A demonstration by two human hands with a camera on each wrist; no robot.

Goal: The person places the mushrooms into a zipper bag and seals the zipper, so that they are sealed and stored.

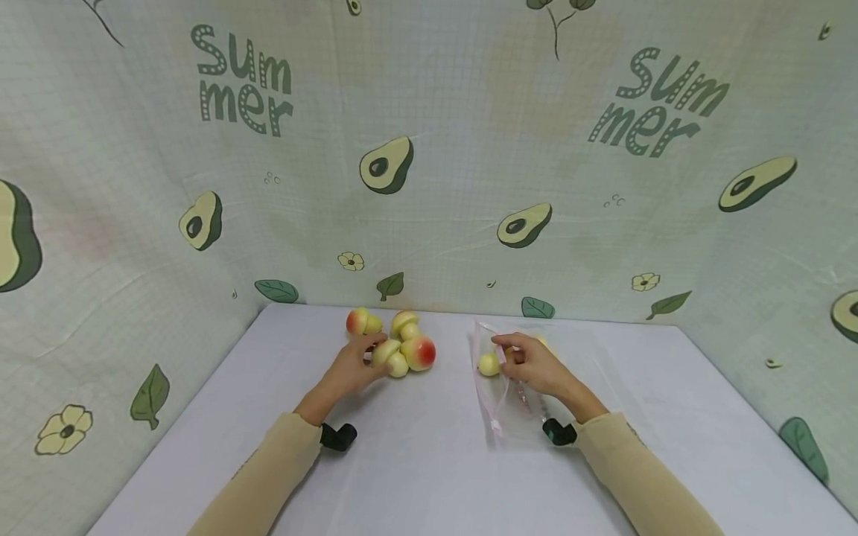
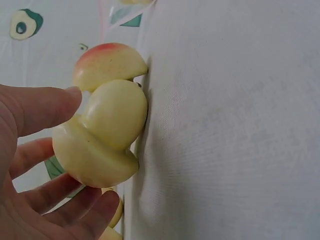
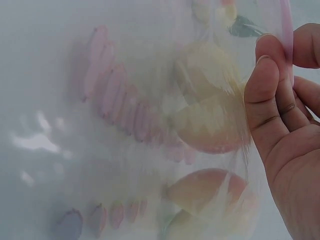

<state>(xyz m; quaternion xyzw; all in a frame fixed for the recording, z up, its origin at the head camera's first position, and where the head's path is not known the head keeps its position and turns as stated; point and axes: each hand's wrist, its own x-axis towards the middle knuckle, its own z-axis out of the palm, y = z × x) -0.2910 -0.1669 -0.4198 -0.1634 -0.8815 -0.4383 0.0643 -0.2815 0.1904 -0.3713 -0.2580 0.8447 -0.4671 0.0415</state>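
Observation:
My left hand (image 1: 358,365) curves round a pale yellow toy mushroom (image 2: 95,155), thumb on one side of its cap and fingers on the other. The mushroom lies in a small cluster, against another mushroom with a red-blushed cap (image 1: 420,353). My right hand (image 1: 534,363) pinches the pink-edged rim of a clear plastic bag (image 3: 287,30) between thumb and fingers. Inside the bag, yellowish mushrooms (image 3: 212,125) show through the film, which carries pink printed marks. A round pale yellow piece (image 1: 488,365) is near the bag's mouth, left of the right hand.
Two more mushrooms, one with a red-tipped cap (image 1: 357,321) and one plain yellow (image 1: 405,321), lie behind the left hand. The white table (image 1: 429,461) ends at a hanging cloth (image 1: 456,112) printed with avocados. Black wrist cameras (image 1: 338,438) sit below each hand.

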